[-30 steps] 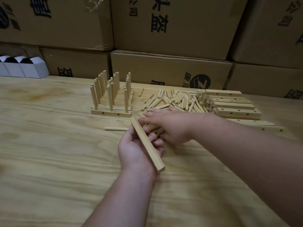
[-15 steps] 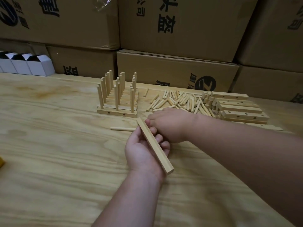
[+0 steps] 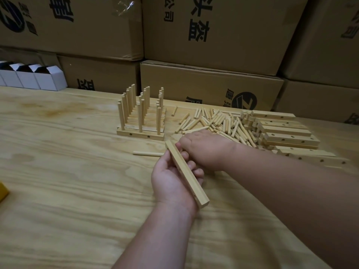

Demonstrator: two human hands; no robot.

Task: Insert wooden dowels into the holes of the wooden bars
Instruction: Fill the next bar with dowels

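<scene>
My left hand [image 3: 169, 179] grips a wooden bar [image 3: 186, 172] on its edge, slanted away from me just above the table. My right hand [image 3: 206, 148] is curled tight against the bar's far side near its upper end; its fingertips and the dowel it holds are hidden behind the bar. One loose dowel [image 3: 148, 153] lies on the table just left of the bar's tip. A pile of loose dowels [image 3: 219, 123] lies behind my right hand. To the pile's right is a stack of bars [image 3: 285, 131] with holes.
Several finished bars with upright dowels [image 3: 140, 121] stand in a row at the back centre. Cardboard cartons [image 3: 213, 88] wall off the back of the plywood table [image 3: 68, 191]. White open boxes [image 3: 38, 78] sit far left, and a yellow object [image 3: 3, 191] is at the left edge.
My right hand has curled from outstretched fingers into a fist against the bar. The left hand keeps its grip on the bar, with its tip a little closer to the finished row.
</scene>
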